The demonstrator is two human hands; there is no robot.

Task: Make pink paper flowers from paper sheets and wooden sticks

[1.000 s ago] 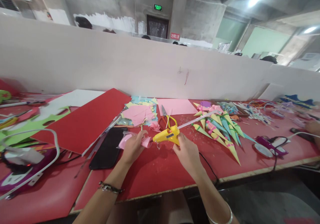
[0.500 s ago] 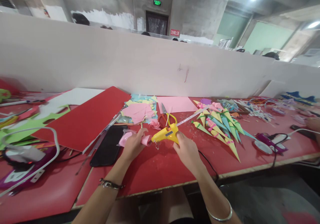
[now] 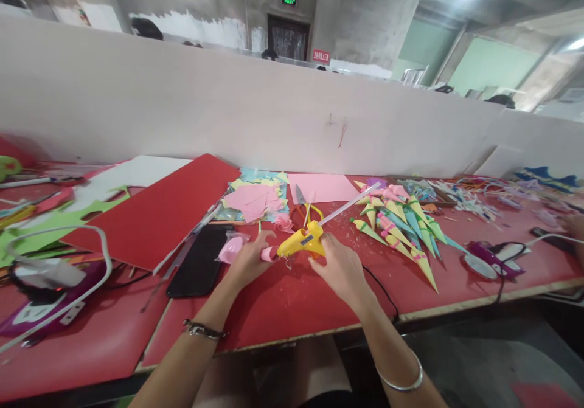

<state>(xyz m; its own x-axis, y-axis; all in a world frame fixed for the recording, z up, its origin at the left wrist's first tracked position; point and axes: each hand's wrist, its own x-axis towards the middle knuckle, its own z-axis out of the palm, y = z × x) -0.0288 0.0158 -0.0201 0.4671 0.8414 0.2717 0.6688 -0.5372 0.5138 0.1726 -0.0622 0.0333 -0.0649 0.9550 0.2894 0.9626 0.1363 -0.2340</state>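
Observation:
My left hand is closed around a small rolled piece of pink paper, its open end facing right. A yellow glue gun is in my right hand, nozzle pointing left at the end of the pink roll. A long clear glue stick sticks out of the gun's back. My fingers partly hide the gun's handle and trigger. Behind the gun lie a pair of scissors and a pink paper rosette. By my left wrist is a pink piece in a clear bag.
A black phone and a large red sheet lie to the left. Paper scraps are stacked behind. Several paper cones with pink flowers are piled right. Purple power strips and cables sit at both sides; a white partition stands behind.
The pink roll has turned in my left hand and shows less of its length. My right hand has shifted slightly on the glue gun, and the glue stick points up more steeply.

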